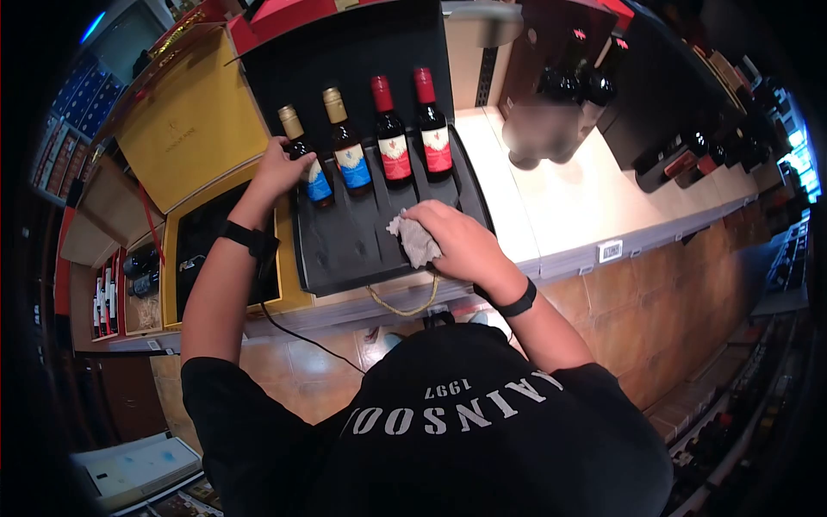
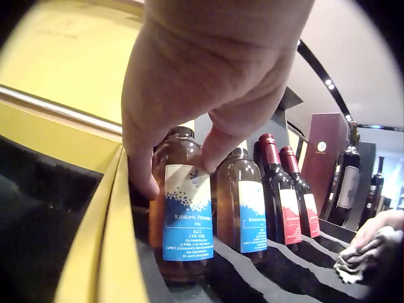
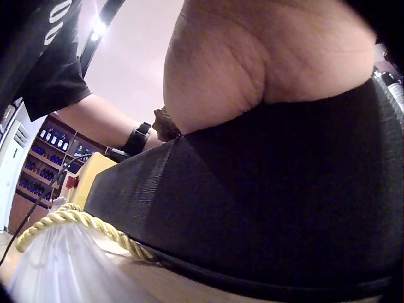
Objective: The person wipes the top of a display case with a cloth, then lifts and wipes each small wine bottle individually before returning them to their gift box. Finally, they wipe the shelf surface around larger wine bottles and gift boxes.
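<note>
Four small bottles lie side by side in the black box (image 1: 345, 267). My left hand (image 1: 280, 170) grips the leftmost bottle (image 1: 317, 183), gold-capped with a blue and white label; in the left wrist view, the thumb and a finger of the hand (image 2: 202, 82) sit on either side of that bottle (image 2: 188, 214). Beside it is a second blue-labelled bottle (image 1: 352, 165), then two red-capped bottles (image 1: 394, 155) with red labels. Over the box's front part, my right hand (image 1: 461, 241) holds a crumpled pale cloth (image 1: 418, 241). The right wrist view shows only the heel of this hand (image 3: 265, 63) above the box's black side (image 3: 265, 189).
An open yellow box (image 1: 194, 129) stands left of the black one. Dark bottles (image 1: 594, 82) and a dark red box (image 1: 541, 52) are at the back right. A gold rope handle (image 1: 403, 310) hangs at the front; a black cable (image 1: 314, 341) runs below.
</note>
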Tool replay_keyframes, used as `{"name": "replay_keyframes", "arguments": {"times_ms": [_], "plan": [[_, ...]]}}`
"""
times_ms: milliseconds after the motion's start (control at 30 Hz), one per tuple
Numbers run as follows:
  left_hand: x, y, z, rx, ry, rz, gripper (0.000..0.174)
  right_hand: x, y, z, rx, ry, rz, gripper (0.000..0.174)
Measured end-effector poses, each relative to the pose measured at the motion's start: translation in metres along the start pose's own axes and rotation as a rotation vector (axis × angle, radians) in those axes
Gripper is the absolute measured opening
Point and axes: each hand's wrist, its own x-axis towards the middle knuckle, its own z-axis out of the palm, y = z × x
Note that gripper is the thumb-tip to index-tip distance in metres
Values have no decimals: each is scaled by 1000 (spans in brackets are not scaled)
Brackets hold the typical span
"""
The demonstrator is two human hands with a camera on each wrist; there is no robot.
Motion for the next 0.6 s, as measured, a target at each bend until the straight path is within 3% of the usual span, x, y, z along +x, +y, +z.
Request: {"name": "replay_keyframes", "arguments": {"times_ms": [300, 500, 567, 600], "plan": [[-7, 10, -4, -69, 14, -27, 82, -2, 1, 1, -1, 10, 7, 62], [9, -13, -14, -45, 13, 11, 83, -4, 10, 6, 0, 35, -27, 58], [-6, 5, -31, 107, 64, 157, 83, -5, 7, 2, -5, -41, 37, 66], [-11, 6, -39, 144, 124, 320, 79, -6, 7, 2, -16, -49, 49, 66]]}}
